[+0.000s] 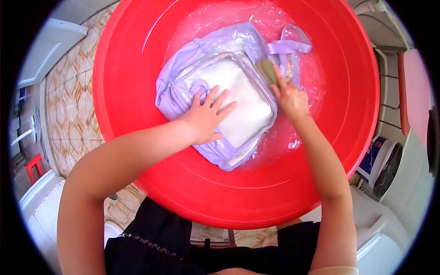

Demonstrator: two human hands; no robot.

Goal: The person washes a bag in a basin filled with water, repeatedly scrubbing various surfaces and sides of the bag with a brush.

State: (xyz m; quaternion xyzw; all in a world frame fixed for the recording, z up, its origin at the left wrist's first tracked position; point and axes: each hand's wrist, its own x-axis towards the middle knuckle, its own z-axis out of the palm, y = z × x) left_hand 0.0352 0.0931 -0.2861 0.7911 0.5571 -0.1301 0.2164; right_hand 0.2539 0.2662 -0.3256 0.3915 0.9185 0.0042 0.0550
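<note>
A purple and white backpack (238, 101) lies wet in shallow water inside a large red basin (220, 197). My left hand (208, 117) rests on its white front panel with the fingers spread. In my right hand (291, 98) is a green scrubbing brush (266, 72), its bristles at the bag's right side edge. Purple straps (288, 46) trail in the water beyond the brush. White lettering shows on the bag's lower left side, partly covered by my left hand.
Patterned floor tiles (68, 107) surround the basin. To the right stand a metal rack (384, 91) and a blue and white bucket (376, 160). A white door (48, 46) is at the upper left, and a small red object (35, 167) lies lower left.
</note>
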